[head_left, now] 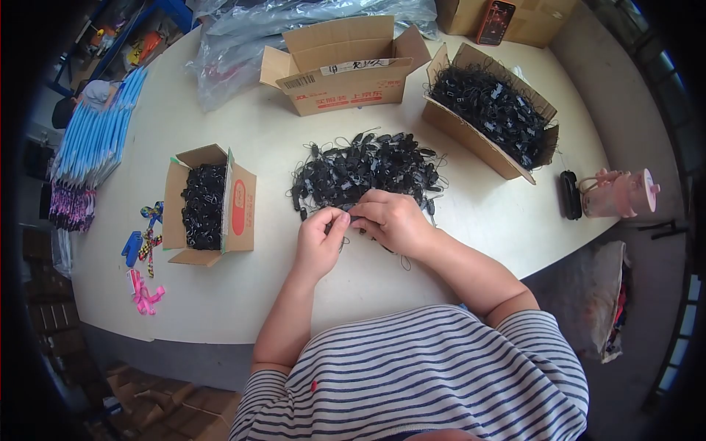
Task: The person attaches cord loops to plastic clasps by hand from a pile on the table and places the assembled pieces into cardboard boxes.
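My left hand (321,237) and my right hand (393,222) meet at the front edge of a heap of small black buckles with thin cord loops (364,169). Both are closed, thumb and fingertips pinched together. A small black buckle piece shows between them, mostly hidden by the fingers. A few thin loops stick out on the table below my right hand. Left of the heap stands an open carton (243,209) holding small black clips with metal parts (204,206). At the right, another open carton (471,140) is filled with black looped buckles (496,110).
An open cardboard box (346,88) stands at the back before clear plastic sheeting (243,51). A phone (496,22) leans on a carton. A pink cup (621,195) and black case (569,195) are right; a blue stapler (132,248) and pink ribbon (147,298) left.
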Tool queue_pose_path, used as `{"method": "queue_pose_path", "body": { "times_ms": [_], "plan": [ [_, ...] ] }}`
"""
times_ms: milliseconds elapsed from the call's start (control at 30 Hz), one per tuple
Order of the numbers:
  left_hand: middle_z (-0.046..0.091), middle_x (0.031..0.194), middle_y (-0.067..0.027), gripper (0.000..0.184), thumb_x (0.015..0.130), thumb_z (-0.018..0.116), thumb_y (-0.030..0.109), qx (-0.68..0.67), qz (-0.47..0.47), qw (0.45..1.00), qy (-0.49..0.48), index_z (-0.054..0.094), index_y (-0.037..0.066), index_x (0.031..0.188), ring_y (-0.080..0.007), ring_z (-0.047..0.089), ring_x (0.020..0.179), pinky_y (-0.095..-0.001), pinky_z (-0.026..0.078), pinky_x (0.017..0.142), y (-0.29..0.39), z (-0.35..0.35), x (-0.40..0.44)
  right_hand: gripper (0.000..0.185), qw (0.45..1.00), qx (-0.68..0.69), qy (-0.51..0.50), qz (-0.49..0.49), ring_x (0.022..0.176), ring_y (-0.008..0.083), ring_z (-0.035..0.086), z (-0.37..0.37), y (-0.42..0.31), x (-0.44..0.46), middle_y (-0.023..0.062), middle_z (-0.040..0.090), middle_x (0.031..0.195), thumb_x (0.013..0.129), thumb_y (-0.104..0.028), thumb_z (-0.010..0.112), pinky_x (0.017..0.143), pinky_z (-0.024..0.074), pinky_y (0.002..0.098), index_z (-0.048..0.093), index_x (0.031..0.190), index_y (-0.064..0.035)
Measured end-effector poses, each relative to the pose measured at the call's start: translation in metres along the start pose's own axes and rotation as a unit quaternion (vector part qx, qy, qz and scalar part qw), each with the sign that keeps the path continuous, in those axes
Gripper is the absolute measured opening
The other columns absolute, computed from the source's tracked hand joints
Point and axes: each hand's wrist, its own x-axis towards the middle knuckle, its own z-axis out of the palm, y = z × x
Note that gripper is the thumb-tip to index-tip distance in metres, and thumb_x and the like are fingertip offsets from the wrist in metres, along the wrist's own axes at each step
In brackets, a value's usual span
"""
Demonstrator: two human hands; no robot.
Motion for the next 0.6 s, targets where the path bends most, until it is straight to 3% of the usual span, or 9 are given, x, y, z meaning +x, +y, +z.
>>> {"method": "queue_pose_path", "body": {
  "times_ms": [433, 533, 600],
  "plan": [
    [0.049, 0.066, 0.0027, 0.008, 0.085, 0.053, 0.006, -0.044, 0.000, 0.999, 0.007, 0.055, 0.000, 0.080, -0.0028, 0.039, 0.056, -0.0176, 0.032, 0.049, -0.003, -0.002, 0.000, 0.015, 1.000, -0.006, 0.010, -0.007, 0.063, 0.0243, 0.058, -0.006, -0.002, 0.002, 0.0075, 0.056, 0.074, 0.069, -0.008, 0.067, 0.054, 0.0486, 0.0322, 0.063, 0.083, -0.0045],
    [0.048, 0.069, -0.0006, 0.009, 0.087, 0.046, 0.009, -0.228, -0.127, 0.965, 0.025, 0.050, 0.003, 0.083, -0.0056, 0.040, 0.053, -0.0183, 0.032, 0.045, 0.003, -0.010, 0.000, 0.012, 0.996, 0.050, 0.062, 0.041, 0.061, 0.0186, 0.058, -0.005, 0.002, 0.004, 0.0074, 0.056, 0.074, 0.073, -0.008, 0.066, 0.054, 0.0472, 0.0291, 0.063, 0.085, -0.0038],
    [0.047, 0.071, -0.0036, 0.010, 0.087, 0.041, 0.012, -0.344, -0.135, 0.929, 0.005, 0.046, 0.004, 0.084, -0.0080, 0.040, 0.051, -0.0192, 0.032, 0.042, 0.010, -0.014, 0.002, 0.013, 0.977, 0.160, 0.071, 0.120, 0.060, 0.0139, 0.054, -0.006, 0.001, 0.005, 0.0057, 0.057, 0.074, 0.077, -0.008, 0.064, 0.053, 0.0453, 0.0266, 0.063, 0.089, -0.0029]
  ]
}}
